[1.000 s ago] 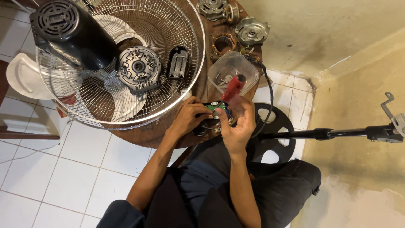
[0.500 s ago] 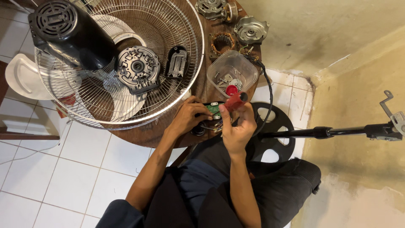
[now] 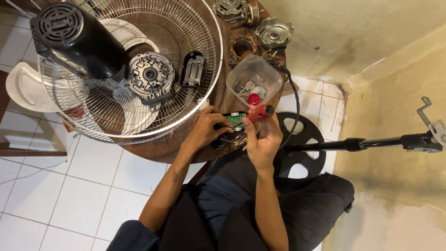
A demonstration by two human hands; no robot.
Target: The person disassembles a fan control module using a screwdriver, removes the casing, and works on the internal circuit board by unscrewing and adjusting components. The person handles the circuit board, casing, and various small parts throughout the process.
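The green circuit board [image 3: 236, 119] sits at the round wooden worktop's [image 3: 222, 100] near edge, pinned under the left hand [image 3: 204, 131]; right hand [image 3: 261, 139], grip closed round a red-handled screwdriver [image 3: 258, 113], works a screw, I judge; next needs the tip kept seated

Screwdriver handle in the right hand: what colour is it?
Red screwdriver handle, dark at its end, in the right hand; head view.

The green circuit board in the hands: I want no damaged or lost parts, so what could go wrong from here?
The red-handled screwdriver in the right hand works close to the green circuit board, which the left hand steadies; a slip could gouge it or snag the coloured wires. This happens at the edge of the round wooden table, so a loosened screw may drop onto the white tiled floor rather than into the clear plastic container.
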